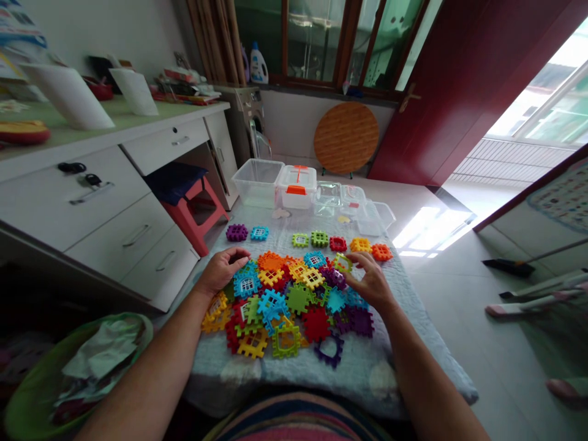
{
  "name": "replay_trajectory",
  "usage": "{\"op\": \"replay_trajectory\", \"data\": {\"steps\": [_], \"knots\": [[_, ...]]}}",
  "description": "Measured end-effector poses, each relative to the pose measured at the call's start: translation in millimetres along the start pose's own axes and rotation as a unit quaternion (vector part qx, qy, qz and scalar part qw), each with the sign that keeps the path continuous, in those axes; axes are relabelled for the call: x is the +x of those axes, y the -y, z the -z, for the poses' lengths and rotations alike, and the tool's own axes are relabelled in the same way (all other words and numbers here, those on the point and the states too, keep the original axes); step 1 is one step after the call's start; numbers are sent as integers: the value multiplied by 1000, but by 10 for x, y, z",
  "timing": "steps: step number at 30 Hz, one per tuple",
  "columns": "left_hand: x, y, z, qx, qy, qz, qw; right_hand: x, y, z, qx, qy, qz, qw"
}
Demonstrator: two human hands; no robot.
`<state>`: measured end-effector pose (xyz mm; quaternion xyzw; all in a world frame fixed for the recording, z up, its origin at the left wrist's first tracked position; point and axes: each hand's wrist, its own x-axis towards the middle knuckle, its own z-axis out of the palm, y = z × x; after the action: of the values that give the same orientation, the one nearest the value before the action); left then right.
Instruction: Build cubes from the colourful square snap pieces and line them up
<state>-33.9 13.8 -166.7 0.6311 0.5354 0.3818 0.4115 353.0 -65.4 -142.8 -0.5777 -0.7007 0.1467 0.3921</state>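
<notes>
A heap of colourful square interlocking plastic tiles [294, 300] lies on a small table covered with a light blue cloth [404, 343]. Beyond the heap, single tiles lie in a row: purple [236, 232], blue [260, 233], two green [319, 238], red [338, 244], yellow [361, 245], orange [381, 252]. My left hand [223, 269] rests curled on the heap's left edge, against a blue tile. At the heap's right edge my right hand [370, 280] pinches a yellow-green tile [342, 263].
Clear plastic boxes [257, 180], one with a white lid and orange clasp [296, 187], stand at the table's far end. White drawers [114, 220] and a red stool [193, 208] are on the left, a green bag [78, 367] near left, a red door [463, 86] at back right.
</notes>
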Motion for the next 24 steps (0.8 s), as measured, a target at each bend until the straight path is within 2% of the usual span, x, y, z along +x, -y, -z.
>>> {"op": "replay_trajectory", "data": {"steps": [5,8,12,18,24], "knots": [[8,12,7,4,3,-1,1000,516,297,-128,-63,57,65,994],[2,-5,6,-9,8,9,1000,891,395,-345,-130,95,95,982],[-17,-42,1,-21,4,24,999,1243,401,-659,-196,149,94,965],[-24,-51,4,-15,1,14,1000,1398,265,-912,-256,220,64,939],[-18,-32,20,-29,7,10,999,1407,224,-986,-268,231,65,933]]}}
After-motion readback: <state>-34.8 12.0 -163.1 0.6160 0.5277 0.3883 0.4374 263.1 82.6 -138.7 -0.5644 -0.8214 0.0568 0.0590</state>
